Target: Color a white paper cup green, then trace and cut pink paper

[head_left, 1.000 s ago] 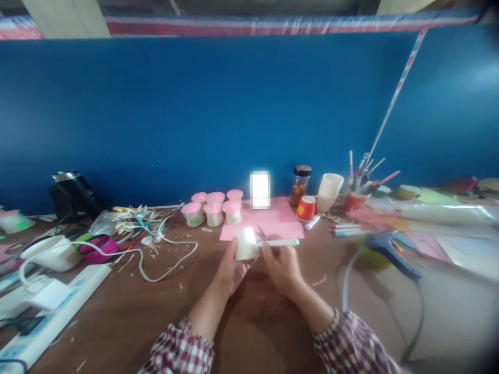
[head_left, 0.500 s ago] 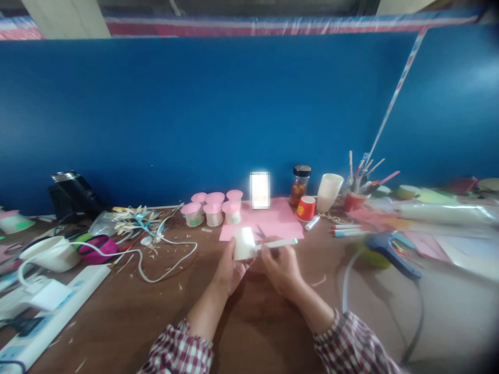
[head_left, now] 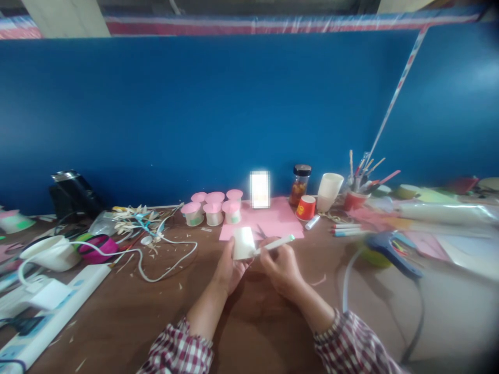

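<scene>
My left hand (head_left: 231,271) is closed around a small white paper cup (head_left: 243,244), held upside down above the brown table. In my right hand (head_left: 284,265) is a white marker pen (head_left: 276,244) with a pale green end pointing up to the right. Its other end is at the cup's lower right side; whether the tip touches is too small to tell. Just behind the hands lies a pink paper sheet (head_left: 280,218) with scissors (head_left: 260,230) on it. Several cups with pink paper tops (head_left: 214,208) stand to the left of the sheet.
A red paper cup (head_left: 305,208), a dark-lidded jar (head_left: 299,184) and a white cup (head_left: 329,192) stand behind on the right. A blue glue gun (head_left: 393,252) lies at right. On the left are a power strip (head_left: 70,301) and a white cable (head_left: 171,275).
The marker's green end has tilted up slightly and moved a little left. The cup and my left hand have barely moved.
</scene>
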`<action>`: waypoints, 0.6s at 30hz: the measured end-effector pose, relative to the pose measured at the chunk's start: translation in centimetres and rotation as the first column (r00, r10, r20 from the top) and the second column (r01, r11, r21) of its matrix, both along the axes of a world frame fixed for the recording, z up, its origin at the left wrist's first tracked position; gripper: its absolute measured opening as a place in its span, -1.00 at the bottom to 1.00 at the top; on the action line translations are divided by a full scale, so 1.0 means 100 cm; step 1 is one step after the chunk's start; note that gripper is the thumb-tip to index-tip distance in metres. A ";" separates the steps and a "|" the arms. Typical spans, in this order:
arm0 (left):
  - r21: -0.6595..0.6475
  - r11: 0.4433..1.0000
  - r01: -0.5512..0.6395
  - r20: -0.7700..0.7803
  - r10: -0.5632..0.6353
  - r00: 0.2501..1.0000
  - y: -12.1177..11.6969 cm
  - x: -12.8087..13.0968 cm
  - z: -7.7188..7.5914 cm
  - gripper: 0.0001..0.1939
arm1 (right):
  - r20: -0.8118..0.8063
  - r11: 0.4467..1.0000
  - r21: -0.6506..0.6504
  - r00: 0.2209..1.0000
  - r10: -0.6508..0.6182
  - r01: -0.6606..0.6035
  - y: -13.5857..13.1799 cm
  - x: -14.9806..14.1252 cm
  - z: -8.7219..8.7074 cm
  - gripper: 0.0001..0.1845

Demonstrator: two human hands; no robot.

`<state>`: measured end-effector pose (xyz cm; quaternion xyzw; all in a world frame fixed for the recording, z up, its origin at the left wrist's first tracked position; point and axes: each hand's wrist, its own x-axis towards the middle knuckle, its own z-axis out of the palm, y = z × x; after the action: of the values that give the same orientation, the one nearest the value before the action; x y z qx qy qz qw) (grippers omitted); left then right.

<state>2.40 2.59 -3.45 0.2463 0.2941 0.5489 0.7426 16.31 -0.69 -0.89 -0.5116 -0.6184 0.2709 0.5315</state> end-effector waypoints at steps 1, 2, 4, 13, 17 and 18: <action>0.004 1.000 0.003 -0.002 -0.003 1.000 0.000 0.000 0.000 -0.62 | 0.002 1.000 -0.003 1.000 0.008 -0.008 0.000 0.000 0.001 -0.86; 0.008 1.000 0.007 -0.004 -0.007 1.000 0.000 0.000 -0.001 -0.62 | 0.004 1.000 -0.006 1.000 0.011 -0.011 -0.001 0.000 0.002 -0.86; 0.018 1.000 0.016 -0.009 -0.016 1.000 0.000 0.000 -0.001 -0.62 | 0.010 1.000 -0.008 1.000 0.015 -0.015 -0.001 0.000 0.003 -0.86; 0.018 1.000 0.013 -0.012 -0.013 1.000 0.001 -0.002 -0.001 -0.61 | -0.222 1.000 -0.027 0.975 -0.018 0.012 0.000 0.000 0.003 -0.85; 0.029 0.999 0.019 0.017 -0.019 1.000 0.000 -0.004 0.002 -0.57 | -0.348 0.989 -0.044 0.925 -0.150 0.144 0.004 0.001 0.003 -0.81; 0.034 0.999 0.026 0.027 -0.027 0.999 0.000 -0.005 0.003 -0.55 | -0.323 0.988 -0.029 0.934 -0.156 0.155 0.005 0.002 0.002 -0.80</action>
<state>1.88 2.55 -3.13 0.2550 0.2714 0.5471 0.7496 16.51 -0.15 -0.70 -0.5081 -0.4799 0.3092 0.6449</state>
